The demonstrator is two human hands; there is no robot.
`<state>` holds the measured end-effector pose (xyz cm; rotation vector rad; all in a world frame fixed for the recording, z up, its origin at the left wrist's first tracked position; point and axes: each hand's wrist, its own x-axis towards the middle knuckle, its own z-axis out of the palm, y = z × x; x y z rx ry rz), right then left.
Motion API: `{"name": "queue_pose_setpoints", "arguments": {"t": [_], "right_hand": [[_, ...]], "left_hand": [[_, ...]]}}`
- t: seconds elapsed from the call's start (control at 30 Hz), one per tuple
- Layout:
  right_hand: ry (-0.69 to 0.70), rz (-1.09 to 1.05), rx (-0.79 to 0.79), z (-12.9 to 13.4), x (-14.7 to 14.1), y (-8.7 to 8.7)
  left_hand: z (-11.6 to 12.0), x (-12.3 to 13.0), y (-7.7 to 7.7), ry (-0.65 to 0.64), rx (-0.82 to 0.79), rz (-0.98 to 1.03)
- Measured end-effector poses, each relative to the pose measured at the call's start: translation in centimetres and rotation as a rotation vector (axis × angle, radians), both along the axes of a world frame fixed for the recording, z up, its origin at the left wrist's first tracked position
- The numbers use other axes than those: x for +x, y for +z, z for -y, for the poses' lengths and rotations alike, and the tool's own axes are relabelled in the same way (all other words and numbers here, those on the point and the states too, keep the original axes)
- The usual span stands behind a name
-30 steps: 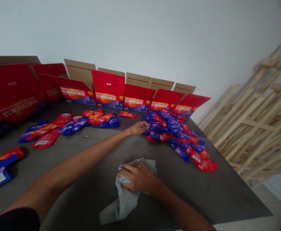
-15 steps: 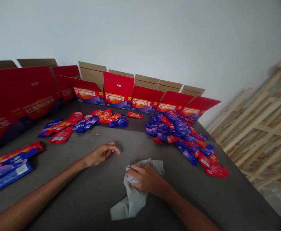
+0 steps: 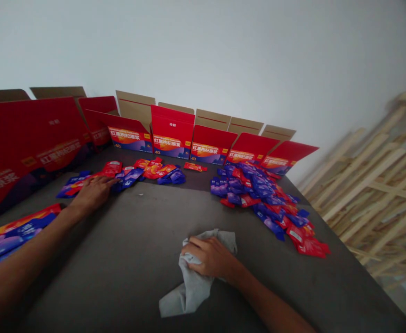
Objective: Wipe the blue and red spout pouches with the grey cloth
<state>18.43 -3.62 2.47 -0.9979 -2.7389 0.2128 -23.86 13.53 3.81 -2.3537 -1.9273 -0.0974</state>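
Observation:
My right hand (image 3: 211,256) is closed on a crumpled grey cloth (image 3: 197,289), which lies bunched against the dark tabletop with one end trailing toward me. At the left, my left hand (image 3: 93,192) rests on a row of red and blue sachets, its fingers stretched over them. It covers part of a red sachet (image 3: 77,186); blue sachets (image 3: 128,179) lie just beyond its fingertips. The fingers' undersides are hidden, and no grip on a sachet shows.
Red printed cartons (image 3: 173,138) with raised flaps line the back by the wall. A large heap of blue and red sachets (image 3: 261,189) covers the right side. Bigger pouches (image 3: 18,236) lie at the near left. Wooden slats (image 3: 372,185) stand past the table's right edge.
My left hand has moved from the middle of the table, back and left, onto the sachets. My right hand and the cloth have stayed in place.

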Motion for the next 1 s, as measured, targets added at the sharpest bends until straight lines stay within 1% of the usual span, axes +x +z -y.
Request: {"name": "queue_pose_setpoints", "arguments": {"t": [0.13, 0.23, 0.33, 0.4, 0.47, 0.53, 0.57, 0.6, 0.63, 0.67, 0.7, 0.73, 0.83, 0.9, 0.93, 1.0], "right_hand": [[0.005, -0.005, 0.017, -0.1, 0.0, -0.2], [0.002, 0.004, 0.02, -0.1, 0.0, -0.1], [-0.006, 0.006, 0.025, 0.0, -0.1, 0.1], [-0.01, -0.002, 0.026, 0.0, 0.0, 0.1], [-0.019, -0.016, 0.021, 0.1, -0.1, 0.2], [-0.033, -0.042, 0.007, 0.2, -0.1, 0.2], [-0.04, -0.061, -0.003, 0.2, -0.2, 0.3], [-0.047, -0.084, -0.014, 0.2, -0.3, 0.3], [-0.052, -0.109, -0.024, 0.3, -0.3, 0.3], [-0.055, -0.133, -0.033, 0.3, -0.3, 0.3], [-0.057, -0.154, -0.038, 0.4, -0.4, 0.2], [-0.057, -0.172, -0.038, 0.4, -0.4, 0.1], [-0.061, -0.208, -0.008, 0.3, -0.3, -0.2], [-0.066, -0.216, 0.023, 0.3, -0.3, -0.2], [-0.066, -0.208, 0.033, 0.3, -0.3, -0.2], [-0.068, -0.162, 0.036, 0.2, -0.3, 0.0]], "left_hand": [[0.0, -0.2, 0.6, -0.029, 0.035, -0.077], [0.6, -0.1, 1.1, 0.013, 0.119, -0.075], [1.4, -0.1, 1.8, 0.087, 0.249, 0.007], [2.0, 0.2, 2.7, 0.167, 0.352, 0.116], [2.7, 1.0, 3.8, 0.272, 0.467, 0.289], [3.4, 2.5, 4.9, 0.348, 0.545, 0.552], [3.8, 3.5, 5.3, 0.359, 0.545, 0.737], [4.2, 4.6, 5.6, 0.353, 0.505, 0.942], [4.6, 6.0, 5.6, 0.348, 0.419, 1.199], [5.0, 7.4, 5.5, 0.354, 0.291, 1.486], [5.4, 9.0, 5.2, 0.347, 0.214, 1.58], [5.9, 10.6, 4.7, 0.336, 0.142, 1.626], [7.8, 15.7, 2.5, 0.318, -0.116, 1.727], [9.4, 18.8, 0.9, 0.318, -0.412, 1.939], [10.2, 20.2, 0.3, 0.301, -0.508, 2.004], [11.5, 22.5, -0.9, 0.252, -0.629, 2.049]]}}
